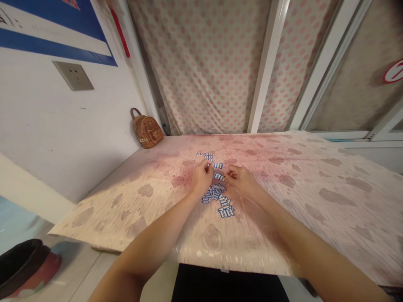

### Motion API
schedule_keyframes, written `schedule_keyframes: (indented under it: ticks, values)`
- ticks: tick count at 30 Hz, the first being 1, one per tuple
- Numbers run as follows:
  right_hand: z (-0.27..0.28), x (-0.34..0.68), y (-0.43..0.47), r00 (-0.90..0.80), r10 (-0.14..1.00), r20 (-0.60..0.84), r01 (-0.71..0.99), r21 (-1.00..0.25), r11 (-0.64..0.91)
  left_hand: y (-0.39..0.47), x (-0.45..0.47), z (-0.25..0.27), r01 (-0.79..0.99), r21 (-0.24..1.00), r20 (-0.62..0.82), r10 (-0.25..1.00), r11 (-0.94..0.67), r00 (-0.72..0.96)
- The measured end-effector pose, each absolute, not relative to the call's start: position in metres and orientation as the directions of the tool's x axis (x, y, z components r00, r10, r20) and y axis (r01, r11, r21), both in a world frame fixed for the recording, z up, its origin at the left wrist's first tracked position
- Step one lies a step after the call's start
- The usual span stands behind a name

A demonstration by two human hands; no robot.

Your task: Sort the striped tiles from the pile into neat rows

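My left hand (202, 176) is closed in a pinch at the left end of a short strip of blue-edged white labels (218, 165). Its fingertips partly cover that end. My right hand (241, 179) also pinches, with thumb and forefinger on the right end of a second similar strip (218, 176), a little nearer to me. Between my forearms lies a loose, overlapping heap of these labels (214, 193), and a smaller cluster (226, 208) spreads toward the front. Beyond my left hand, more labels (205, 155) lie in rows. Print on them is too small to read.
A patterned cloth under a clear, shiny cover spreads over the table (315, 201). A small brown backpack-shaped bag (147, 129) stands at the back left corner by the wall. Polka-dot curtains (208, 67) hang behind. A dark-rimmed pot (28, 266) stands at lower left.
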State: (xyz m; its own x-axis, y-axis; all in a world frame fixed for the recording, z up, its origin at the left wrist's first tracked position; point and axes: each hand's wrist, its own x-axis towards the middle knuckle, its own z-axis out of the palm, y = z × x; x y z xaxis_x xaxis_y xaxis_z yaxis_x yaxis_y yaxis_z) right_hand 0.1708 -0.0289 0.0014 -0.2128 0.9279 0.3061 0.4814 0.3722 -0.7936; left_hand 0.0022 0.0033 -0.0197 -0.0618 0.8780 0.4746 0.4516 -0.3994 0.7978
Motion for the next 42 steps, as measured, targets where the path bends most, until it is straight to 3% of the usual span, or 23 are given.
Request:
schedule_keyframes:
  ticks: [6, 11, 25, 42]
  values:
    - [0.015, 0.174, -0.033, -0.07, 0.827, 0.558, 0.641, -0.61, 0.466, 0.003, 0.001, -0.011, 0.275, 0.848, 0.471, 0.882, -0.453, 0.0]
    - [0.02, 0.176, -0.034, -0.055, 0.763, 0.645, 0.728, -0.496, 0.473, -0.005, 0.002, -0.003, 0.244, 0.856, 0.458, 0.888, -0.456, 0.052]
    - [0.02, 0.178, -0.035, -0.021, 0.774, 0.633, 0.827, -0.424, 0.37, -0.012, 0.007, 0.001, 0.248, 0.859, 0.44, 0.894, -0.448, 0.088]
    - [0.018, 0.177, -0.034, -0.058, 0.772, 0.633, 0.825, -0.406, 0.394, -0.012, 0.008, -0.002, 0.217, 0.879, 0.409, 0.906, -0.424, 0.112]
